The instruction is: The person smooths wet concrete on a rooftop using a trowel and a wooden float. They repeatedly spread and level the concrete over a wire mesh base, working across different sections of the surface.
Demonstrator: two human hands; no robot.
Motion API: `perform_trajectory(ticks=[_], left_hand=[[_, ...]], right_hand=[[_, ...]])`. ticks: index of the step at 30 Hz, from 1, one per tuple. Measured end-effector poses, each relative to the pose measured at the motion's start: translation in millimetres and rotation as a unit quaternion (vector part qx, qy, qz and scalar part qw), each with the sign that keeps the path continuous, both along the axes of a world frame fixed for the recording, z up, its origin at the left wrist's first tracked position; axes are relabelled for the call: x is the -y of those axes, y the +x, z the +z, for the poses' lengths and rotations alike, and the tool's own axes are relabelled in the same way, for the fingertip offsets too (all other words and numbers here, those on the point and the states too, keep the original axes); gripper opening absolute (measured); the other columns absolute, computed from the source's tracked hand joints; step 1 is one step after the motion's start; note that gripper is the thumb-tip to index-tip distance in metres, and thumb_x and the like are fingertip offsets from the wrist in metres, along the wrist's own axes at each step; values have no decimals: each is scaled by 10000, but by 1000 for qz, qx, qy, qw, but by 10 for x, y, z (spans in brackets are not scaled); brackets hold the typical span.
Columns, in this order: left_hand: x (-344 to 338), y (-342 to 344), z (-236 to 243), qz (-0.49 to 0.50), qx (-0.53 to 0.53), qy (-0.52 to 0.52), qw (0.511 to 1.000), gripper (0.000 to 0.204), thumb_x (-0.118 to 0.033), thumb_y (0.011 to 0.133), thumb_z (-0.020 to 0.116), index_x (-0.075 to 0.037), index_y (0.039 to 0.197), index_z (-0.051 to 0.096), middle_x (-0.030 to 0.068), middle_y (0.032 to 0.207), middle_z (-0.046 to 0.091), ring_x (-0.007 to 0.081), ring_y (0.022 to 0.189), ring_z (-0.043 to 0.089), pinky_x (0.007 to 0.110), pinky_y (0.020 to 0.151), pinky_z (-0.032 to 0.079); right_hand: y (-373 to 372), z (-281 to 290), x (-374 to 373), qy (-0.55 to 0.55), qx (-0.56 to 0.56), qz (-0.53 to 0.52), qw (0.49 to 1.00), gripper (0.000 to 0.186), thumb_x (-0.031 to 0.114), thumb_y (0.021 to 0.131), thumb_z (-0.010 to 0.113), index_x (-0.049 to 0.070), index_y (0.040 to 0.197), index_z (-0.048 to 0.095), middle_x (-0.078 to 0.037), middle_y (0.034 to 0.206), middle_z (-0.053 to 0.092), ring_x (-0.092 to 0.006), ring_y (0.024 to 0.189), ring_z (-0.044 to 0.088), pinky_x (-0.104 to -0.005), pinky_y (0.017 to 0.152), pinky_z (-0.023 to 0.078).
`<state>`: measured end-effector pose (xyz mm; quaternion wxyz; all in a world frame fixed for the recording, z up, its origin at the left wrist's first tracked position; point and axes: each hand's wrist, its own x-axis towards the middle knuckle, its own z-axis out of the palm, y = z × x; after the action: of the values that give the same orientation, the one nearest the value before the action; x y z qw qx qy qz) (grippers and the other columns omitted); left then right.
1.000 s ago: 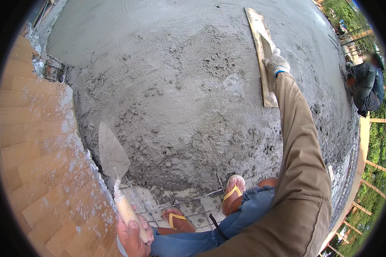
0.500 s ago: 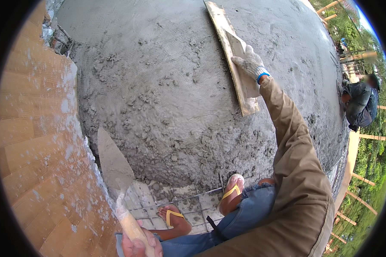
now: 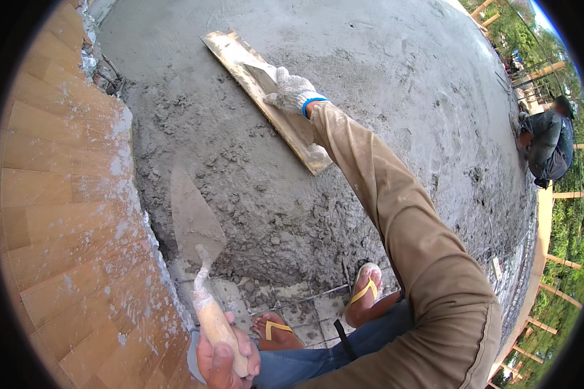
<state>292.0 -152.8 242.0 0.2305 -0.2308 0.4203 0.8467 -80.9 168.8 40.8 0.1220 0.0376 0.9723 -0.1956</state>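
Observation:
In my gloved right hand (image 3: 294,91) is the handle of a long wooden float (image 3: 258,95), which lies flat on the wet grey concrete (image 3: 383,117). The float's blade runs diagonally, from its far left end to a near right end beside my forearm. My bare left hand (image 3: 227,360) grips the wooden handle of a pointing trowel (image 3: 194,217) at the lower left. The trowel's grey-smeared blade points away from me, above the rough edge of the concrete. Whether the blade touches the concrete I cannot tell.
A tiled floor (image 3: 71,194) with a broken, splashed edge borders the concrete on the left. Steel reinforcing bars (image 3: 305,299) cross the ground by my sandalled feet. At the far right another person (image 3: 548,139) bends over the slab, near wooden formwork (image 3: 540,227) and greenery.
My right hand has swept the float leftward across the concrete, and the float is now tilted more toward the left. The trowel in my left hand has shifted slightly right and up in view.

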Motion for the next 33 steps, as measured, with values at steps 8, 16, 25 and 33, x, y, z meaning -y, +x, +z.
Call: perform_trajectory(ticks=[8, 16, 25, 33], left_hand=[[-208, -100, -125, 23, -61, -81, 995, 548, -340, 1034, 584, 45, 1379, 404, 95, 838, 556, 126, 482, 511, 228, 358, 356], [-304, 27, -107, 32, -50, -101, 993, 495, -322, 1075, 512, 44, 1388, 402, 78, 845, 550, 99, 477, 498, 219, 338, 355], [-64, 172, 61, 96, -58, -162, 980, 487, -310, 1063, 532, 51, 1372, 429, 93, 839, 549, 119, 473, 485, 220, 354, 341], [339, 531, 117, 125, -38, -93, 987, 502, -289, 1059, 521, 75, 1383, 398, 114, 824, 539, 156, 481, 497, 258, 389, 387]], right_hand=[[493, -158, 736, -27, -26, 105, 994, 502, 232, 975, 529, -35, 1391, 441, -272, 1184, 685, -418, 1083, 687, -495, 900, 549], [823, 43, -200, 72, -3, 43, 996, 845, 277, 888, 721, 34, 1558, 268, -287, 1157, 684, -425, 1055, 695, -505, 859, 567], [1475, -16, -2381, 184, 40, -169, 968, 884, 409, 892, 717, 0, 1521, 248, -299, 1229, 665, -429, 1165, 651, -503, 965, 513], [2326, -539, -3971, 211, -28, -298, 931, 895, 493, 887, 683, 15, 1532, 288, -327, 1270, 634, -458, 1189, 625, -512, 991, 502]])
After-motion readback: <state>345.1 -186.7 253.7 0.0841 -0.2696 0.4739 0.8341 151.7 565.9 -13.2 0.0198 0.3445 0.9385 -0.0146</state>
